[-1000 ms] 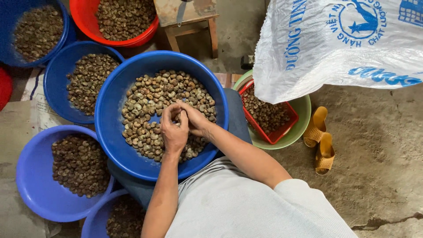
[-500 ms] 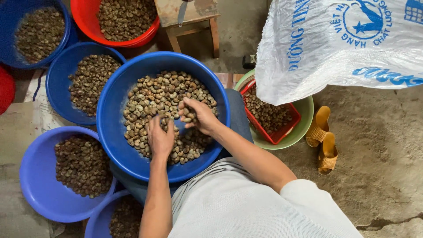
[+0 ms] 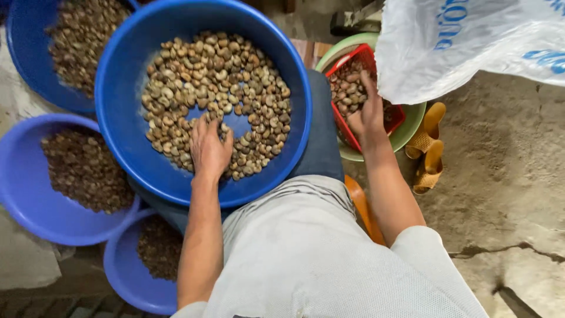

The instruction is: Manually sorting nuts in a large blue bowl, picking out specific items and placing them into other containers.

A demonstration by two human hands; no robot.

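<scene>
Concrete floor (image 3: 506, 194) carries four blue basins (image 3: 118, 106), one red basket (image 3: 393, 118); left hand (image 3: 209, 150) spread flat on nuts (image 3: 218, 76) mid-basin, right hand (image 3: 366, 115) clutching nuts in basket, two sandals (image 3: 428, 154) beside

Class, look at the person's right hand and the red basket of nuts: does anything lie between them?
Nothing visible does. The right hand already rests inside the red basket among its nuts. The white sack overhangs the basket's far side but does not cover the hand.

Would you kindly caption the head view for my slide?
Left hand rests among nuts in large blue basin; right hand reaches into red basket.
</scene>
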